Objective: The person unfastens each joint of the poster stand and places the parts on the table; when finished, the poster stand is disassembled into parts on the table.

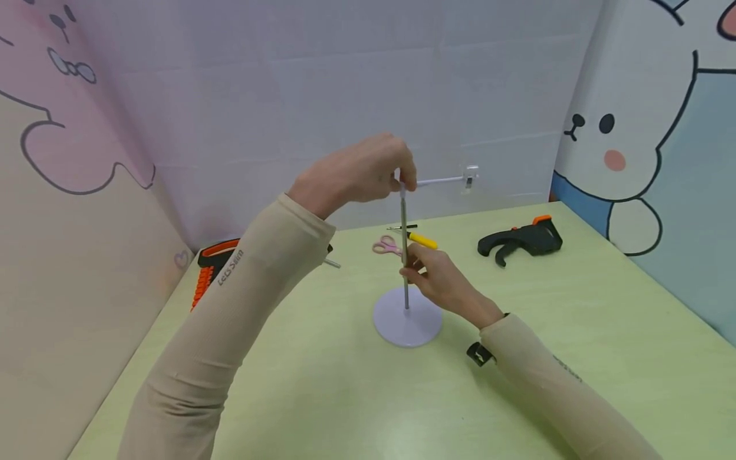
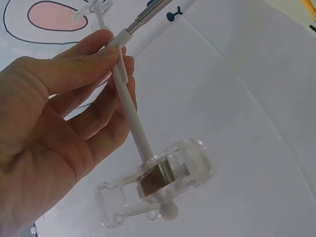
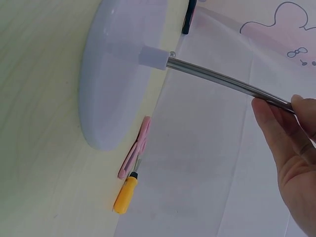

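A display stand rises from the table on a round white base (image 1: 407,329), its thin metal pole (image 1: 404,223) upright. My left hand (image 1: 368,169) is at the top, where thumb and fingers pinch the white crossbar (image 2: 133,111) beside its joint with the pole. One end of that bar carries a clear plastic clip (image 2: 163,182) with a metal piece inside; a second clear clip (image 2: 98,7) shows at the far end. Lower down, my right hand (image 1: 439,281) grips the pole between thumb and fingertips, above the base.
Behind the stand lie pink scissors (image 1: 384,245), a yellow-handled screwdriver (image 1: 422,240) and a thin dark tool (image 1: 409,227). A black tool with orange parts (image 1: 523,240) lies at the back right. Another black and orange item (image 1: 215,259) is partly hidden behind my left sleeve. Walls border the table.
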A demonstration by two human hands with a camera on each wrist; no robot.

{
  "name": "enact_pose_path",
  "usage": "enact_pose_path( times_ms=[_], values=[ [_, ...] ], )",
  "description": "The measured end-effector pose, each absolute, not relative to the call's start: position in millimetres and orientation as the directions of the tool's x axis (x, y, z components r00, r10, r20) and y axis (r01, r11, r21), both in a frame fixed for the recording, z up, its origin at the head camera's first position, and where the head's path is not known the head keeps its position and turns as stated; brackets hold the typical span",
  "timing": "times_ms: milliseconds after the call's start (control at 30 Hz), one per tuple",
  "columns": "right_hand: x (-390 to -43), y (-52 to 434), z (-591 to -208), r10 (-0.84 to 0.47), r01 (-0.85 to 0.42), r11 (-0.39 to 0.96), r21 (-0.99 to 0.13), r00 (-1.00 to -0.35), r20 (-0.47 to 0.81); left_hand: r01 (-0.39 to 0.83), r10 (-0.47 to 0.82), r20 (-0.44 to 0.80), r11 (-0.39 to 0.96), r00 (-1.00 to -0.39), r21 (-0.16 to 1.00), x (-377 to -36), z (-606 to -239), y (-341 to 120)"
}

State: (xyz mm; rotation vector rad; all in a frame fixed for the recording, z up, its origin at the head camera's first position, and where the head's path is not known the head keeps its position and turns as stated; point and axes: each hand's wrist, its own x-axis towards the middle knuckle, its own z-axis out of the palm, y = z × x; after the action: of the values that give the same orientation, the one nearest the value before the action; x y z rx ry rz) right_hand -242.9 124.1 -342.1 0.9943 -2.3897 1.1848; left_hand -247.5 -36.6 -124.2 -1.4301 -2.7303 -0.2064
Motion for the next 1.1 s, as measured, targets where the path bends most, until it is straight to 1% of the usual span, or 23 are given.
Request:
enact_pose_path(
  times_ms=[67, 133, 233, 300, 467, 600, 800, 933, 1100],
  values=[
    [-242.6, 124.3, -342.2, -0.457, -0.696, 0.423, -0.58, -0.716, 0.527, 0.81, 0.801, 0.12, 0.579, -0.586, 0.092, -245.3, -119.9, -37.7],
    [-242.5, 124.4, -342.2, -0.463, -0.697, 0.425, -0.578, -0.716, 0.523, 0.805, 0.789, 0.16, 0.588, -0.593, 0.081, -242.3, -112.5, -39.5],
    [-242.7, 125.0, -341.7, -0.459, -0.682, 0.441, -0.584, -0.73, 0.507, 0.807, 0.775, 0.24, 0.587, -0.584, 0.07, -236.7, -99.6, -42.1],
    [-242.9, 125.8, -341.0, -0.451, -0.667, 0.454, -0.591, -0.744, 0.494, 0.819, 0.777, 0.277, 0.569, -0.565, 0.076, -233.3, -93.5, -43.8],
    [-244.4, 127.1, -341.2, -0.442, -0.657, 0.462, -0.596, -0.753, 0.487, 0.832, 0.784, 0.292, 0.548, -0.548, 0.091, -227.5, -90.6, -49.6],
    [-245.5, 127.2, -344.0, -0.443, -0.673, 0.445, -0.591, -0.739, 0.508, 0.841, 0.791, 0.3, 0.536, -0.533, 0.08, -225.9, -94.4, -56.3],
    [-246.5, 127.5, -345.5, -0.456, -0.705, 0.419, -0.572, -0.708, 0.539, 0.839, 0.784, 0.315, 0.538, -0.534, 0.082, -224.7, -107.3, -71.6],
    [-246.1, 126.8, -344.7, -0.456, -0.695, 0.423, -0.582, -0.718, 0.526, 0.838, 0.779, 0.328, 0.537, -0.535, 0.091, -222.4, -124.0, -85.4],
    [-245.2, 126.8, -344.0, -0.452, -0.693, 0.425, -0.582, -0.72, 0.527, 0.827, 0.759, 0.346, 0.551, -0.552, 0.112, -221.3, -142.2, -100.3]
  ],
)
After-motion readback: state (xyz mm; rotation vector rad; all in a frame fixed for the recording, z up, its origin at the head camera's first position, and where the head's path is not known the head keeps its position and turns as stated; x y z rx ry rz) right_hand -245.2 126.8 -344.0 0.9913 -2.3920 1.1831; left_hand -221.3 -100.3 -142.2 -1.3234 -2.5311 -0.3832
